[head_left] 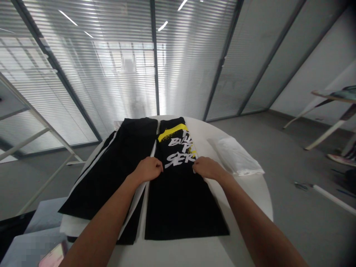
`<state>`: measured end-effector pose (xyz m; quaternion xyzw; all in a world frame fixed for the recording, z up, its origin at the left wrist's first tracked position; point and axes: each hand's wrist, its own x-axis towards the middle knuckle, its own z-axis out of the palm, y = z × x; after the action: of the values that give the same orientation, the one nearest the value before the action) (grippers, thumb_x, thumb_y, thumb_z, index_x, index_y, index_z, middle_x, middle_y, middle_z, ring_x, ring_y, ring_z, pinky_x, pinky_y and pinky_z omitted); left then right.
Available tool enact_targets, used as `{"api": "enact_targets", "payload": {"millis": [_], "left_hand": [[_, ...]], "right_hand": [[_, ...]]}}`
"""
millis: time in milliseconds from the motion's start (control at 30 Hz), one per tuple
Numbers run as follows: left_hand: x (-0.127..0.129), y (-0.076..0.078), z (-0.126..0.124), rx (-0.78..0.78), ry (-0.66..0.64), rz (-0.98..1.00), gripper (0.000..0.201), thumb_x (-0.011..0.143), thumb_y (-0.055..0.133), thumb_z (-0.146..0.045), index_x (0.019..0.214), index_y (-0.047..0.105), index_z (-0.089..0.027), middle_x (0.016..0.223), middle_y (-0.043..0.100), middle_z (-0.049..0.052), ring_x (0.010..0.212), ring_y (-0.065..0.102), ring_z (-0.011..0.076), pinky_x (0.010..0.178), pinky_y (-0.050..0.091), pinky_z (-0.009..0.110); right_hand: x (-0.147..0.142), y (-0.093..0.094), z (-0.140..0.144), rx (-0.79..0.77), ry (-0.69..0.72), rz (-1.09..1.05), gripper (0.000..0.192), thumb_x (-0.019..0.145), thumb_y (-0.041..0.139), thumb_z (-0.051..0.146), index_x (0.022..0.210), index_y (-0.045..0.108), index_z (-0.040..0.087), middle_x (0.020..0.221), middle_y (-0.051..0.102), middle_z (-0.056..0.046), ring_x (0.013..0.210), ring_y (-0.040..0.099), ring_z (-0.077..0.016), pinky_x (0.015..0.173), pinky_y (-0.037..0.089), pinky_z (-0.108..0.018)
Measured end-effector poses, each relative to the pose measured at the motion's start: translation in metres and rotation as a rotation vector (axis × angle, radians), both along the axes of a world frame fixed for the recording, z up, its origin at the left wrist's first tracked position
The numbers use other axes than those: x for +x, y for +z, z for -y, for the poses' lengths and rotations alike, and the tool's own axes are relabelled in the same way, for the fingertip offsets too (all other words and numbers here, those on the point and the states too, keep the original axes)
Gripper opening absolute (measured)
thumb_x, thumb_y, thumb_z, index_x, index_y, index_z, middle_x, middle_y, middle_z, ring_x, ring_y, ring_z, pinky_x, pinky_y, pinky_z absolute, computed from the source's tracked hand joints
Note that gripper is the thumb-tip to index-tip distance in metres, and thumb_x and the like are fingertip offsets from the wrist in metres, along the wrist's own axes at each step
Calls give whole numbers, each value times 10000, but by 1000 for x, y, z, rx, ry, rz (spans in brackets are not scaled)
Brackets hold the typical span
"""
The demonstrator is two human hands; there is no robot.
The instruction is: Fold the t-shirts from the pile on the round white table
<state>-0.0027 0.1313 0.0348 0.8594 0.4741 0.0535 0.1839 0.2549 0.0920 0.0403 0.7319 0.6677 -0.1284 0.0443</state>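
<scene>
A black garment (180, 200) with white lettering and a yellow band lies flat on the white table (200, 256), folded into a long panel. My left hand (148, 169) pinches its left edge about halfway along. Across from it, my right hand (207, 167) has its fingers closed on the right edge, beside the lettering. The fingertips of both hands are partly hidden. To the left, another black garment (111, 167) with white side stripes is spread out, partly covered by my left forearm.
A white plastic-wrapped packet (236, 155) sits at the table's right side. A phone (52, 256) and grey seats (44, 215) are at lower left. A white metal frame (46, 129) stands left. Glass partitions with blinds (183, 66) rise behind the table.
</scene>
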Motion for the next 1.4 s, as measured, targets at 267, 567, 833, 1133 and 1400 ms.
{"api": "enact_targets", "payload": {"millis": [267, 567, 833, 1133, 1400], "left_hand": [[9, -2, 7, 165, 8, -23, 363, 926, 428, -379, 1159, 685, -271, 1125, 628, 61, 1034, 602, 205, 915, 476, 321], [6, -2, 3, 128, 187, 1, 460, 941, 402, -413, 1380, 496, -315, 1150, 637, 54, 976, 640, 200, 862, 489, 314], [10, -10, 5, 156, 89, -126, 479, 906, 416, -304, 1374, 501, -354, 1157, 630, 70, 1055, 624, 247, 848, 499, 366], [3, 1, 3, -48, 57, -26, 260, 834, 488, -292, 996, 691, -289, 913, 704, 2, 857, 652, 186, 718, 470, 272], [16, -10, 11, 225, 177, -153, 459, 908, 434, -354, 1360, 477, -292, 1164, 554, 117, 1069, 586, 273, 803, 504, 377]], "right_hand": [[3, -1, 1, 161, -72, -12, 411, 847, 452, 252, 1244, 553, 219, 1193, 642, -128, 1072, 628, -281, 853, 469, -374], [6, 7, 1, 134, -207, 43, 400, 921, 380, 395, 1201, 574, 186, 1088, 679, -158, 1027, 643, -318, 823, 472, -406], [5, -7, -1, 119, -61, -48, 342, 900, 401, 196, 1229, 492, 198, 1119, 670, -133, 1060, 635, -264, 843, 451, -348], [6, 3, -4, 23, -57, 18, 305, 917, 371, 284, 1041, 624, 168, 1111, 674, -167, 1058, 638, -296, 838, 469, -380], [10, -12, -4, 181, -124, -57, 325, 883, 421, 239, 1198, 461, 170, 1115, 646, -147, 1039, 636, -293, 825, 460, -374]]}}
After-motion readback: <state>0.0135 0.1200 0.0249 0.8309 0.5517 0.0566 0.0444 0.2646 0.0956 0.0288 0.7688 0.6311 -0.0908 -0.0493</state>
